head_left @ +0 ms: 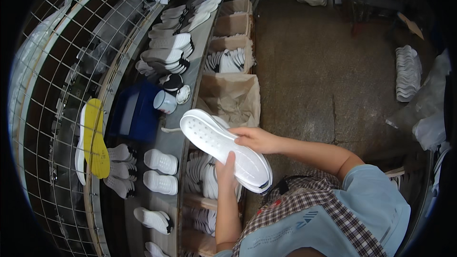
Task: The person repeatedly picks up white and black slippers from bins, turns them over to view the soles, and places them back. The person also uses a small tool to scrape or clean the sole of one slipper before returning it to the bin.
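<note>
A white shoe sole [216,143] is held up in both hands over the edge of the bench. Its dotted, hollowed inner side shows, and one end has a small black patch. A second white rim shows along its far side, so a second sole may lie behind it. My left hand [225,172] grips the near edge from below, thumb on the inner face. From the right, my right hand [258,140] closes on the opposite edge with its thumb toward the middle. Fingers behind the sole are hidden.
Along the long grey bench [164,154] lie several white soles [161,183], a white cup [164,102] and a blue bin [136,112]. Wire mesh [52,57] bounds the left, with a yellow insole [96,138] against it. Lined boxes [230,96] stand beside the bench. Stacked soles [408,73] lie right.
</note>
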The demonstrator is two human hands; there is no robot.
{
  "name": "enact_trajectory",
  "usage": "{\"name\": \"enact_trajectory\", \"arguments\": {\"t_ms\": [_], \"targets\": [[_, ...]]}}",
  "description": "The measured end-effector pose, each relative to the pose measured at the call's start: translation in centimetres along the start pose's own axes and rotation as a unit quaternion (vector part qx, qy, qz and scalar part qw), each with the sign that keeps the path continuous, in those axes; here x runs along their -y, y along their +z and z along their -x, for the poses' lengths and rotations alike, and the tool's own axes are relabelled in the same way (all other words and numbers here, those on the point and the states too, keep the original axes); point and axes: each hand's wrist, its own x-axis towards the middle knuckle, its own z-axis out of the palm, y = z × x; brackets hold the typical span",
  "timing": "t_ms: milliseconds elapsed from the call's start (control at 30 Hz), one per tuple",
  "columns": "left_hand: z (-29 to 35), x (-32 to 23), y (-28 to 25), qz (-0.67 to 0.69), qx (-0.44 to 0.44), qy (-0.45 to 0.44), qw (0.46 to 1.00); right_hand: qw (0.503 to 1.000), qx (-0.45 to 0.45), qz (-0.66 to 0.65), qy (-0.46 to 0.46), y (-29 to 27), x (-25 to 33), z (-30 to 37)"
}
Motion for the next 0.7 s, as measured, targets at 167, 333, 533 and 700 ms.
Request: {"name": "enact_trajectory", "arguments": {"t_ms": [167,333,533,700], "targets": [[-2.4,-0.3,1.0,-0.015,-0.062,0.069,0.996,0.944,0.121,0.301,0.055,-6.9,-3.8,3.9],[-4.8,-0.5,2.5,-0.028,-0.098,0.092,0.991,0.743,0.452,-0.079,0.488,-6.8,-15.9,11.7],[-7.9,-1.0,6.1,0.016,-0.066,0.063,0.996,0.82,0.328,0.297,0.363,-3.9,-25.5,15.2],[-12.2,-1.1,8.3,0.004,-0.024,0.08,0.996,0.721,0.365,0.449,0.382,-7.1,-26.4,13.5]]}}
